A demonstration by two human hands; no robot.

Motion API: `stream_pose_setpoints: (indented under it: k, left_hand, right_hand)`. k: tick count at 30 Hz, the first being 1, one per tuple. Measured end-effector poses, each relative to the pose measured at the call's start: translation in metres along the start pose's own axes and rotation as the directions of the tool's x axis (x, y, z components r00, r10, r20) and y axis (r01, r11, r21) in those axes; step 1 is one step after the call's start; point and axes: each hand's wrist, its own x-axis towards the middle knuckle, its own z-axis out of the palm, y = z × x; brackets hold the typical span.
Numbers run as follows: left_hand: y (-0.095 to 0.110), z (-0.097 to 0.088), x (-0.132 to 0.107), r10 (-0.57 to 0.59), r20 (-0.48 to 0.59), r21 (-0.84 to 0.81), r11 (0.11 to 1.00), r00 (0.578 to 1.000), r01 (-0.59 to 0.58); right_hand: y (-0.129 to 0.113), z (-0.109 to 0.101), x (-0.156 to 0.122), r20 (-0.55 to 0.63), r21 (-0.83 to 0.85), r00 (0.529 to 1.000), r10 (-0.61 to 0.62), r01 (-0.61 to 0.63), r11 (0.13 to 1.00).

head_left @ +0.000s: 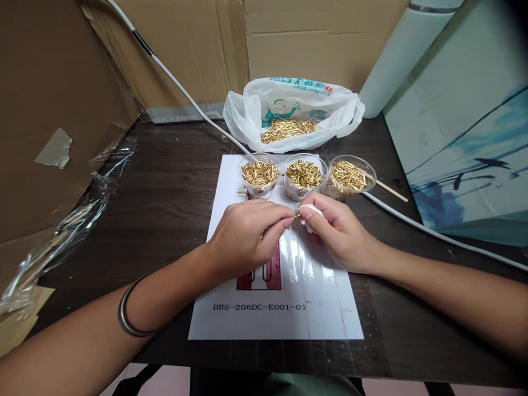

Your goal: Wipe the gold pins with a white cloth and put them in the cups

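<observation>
the left hand (245, 228) pinched a gold pin (297, 216); the right hand (344, 236) was closed on a white wad (312, 213); a slack grip risked dropping the pin onto the paper (272, 325).

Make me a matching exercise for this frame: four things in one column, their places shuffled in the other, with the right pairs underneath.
Things
1. White plastic bag
2. Metal bangle
3. White wad
4. Small gold piece

Places
A. Gripped in the right hand
B. Beyond the three clear cups, as the wearer sees it
C. Pinched by the left hand
D. Around the left forearm

Right pairs: 1-B, 2-D, 3-A, 4-C
</observation>
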Motion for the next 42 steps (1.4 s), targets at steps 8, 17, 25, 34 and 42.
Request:
stream_pose_setpoints:
  k: [8, 17, 25, 34, 42]
  left_hand:
    - [-0.0008, 0.0021, -0.0023, 0.009, -0.014, 0.084, 0.996, 1.0, -0.008]
    - [0.0016, 0.0013, -0.0019, 0.04, -0.014, 0.181, 0.983, 0.999, -0.037]
    - [0.0051, 0.0042, -0.0014, -0.023, -0.046, 0.039, 0.999, 0.999, 0.024]
    - [0.0048, 0.0053, -0.0009, -0.04, -0.078, -0.011, 0.999, 0.996, 0.039]
    - [0.0021, 0.0041, 0.0, -0.086, -0.089, -0.001, 0.996, 0.992, 0.086]
  right_hand:
    - [-0.0031, 0.0021, -0.0005, -0.018, -0.105, 1.0, 0.013, -0.014, 0.994]
    - [-0.0045, 0.0039, -0.0001, -0.035, -0.168, 0.999, 0.019, -0.025, 0.985]
    - [-0.0074, 0.0043, -0.0017, -0.052, -0.202, 0.999, 0.006, -0.016, 0.979]
    - [-0.0064, 0.0066, -0.0016, -0.047, -0.16, 0.999, 0.009, -0.017, 0.987]
    - [-0.0026, 0.0064, -0.0029, -0.08, -0.083, 0.997, 0.011, -0.017, 0.996]
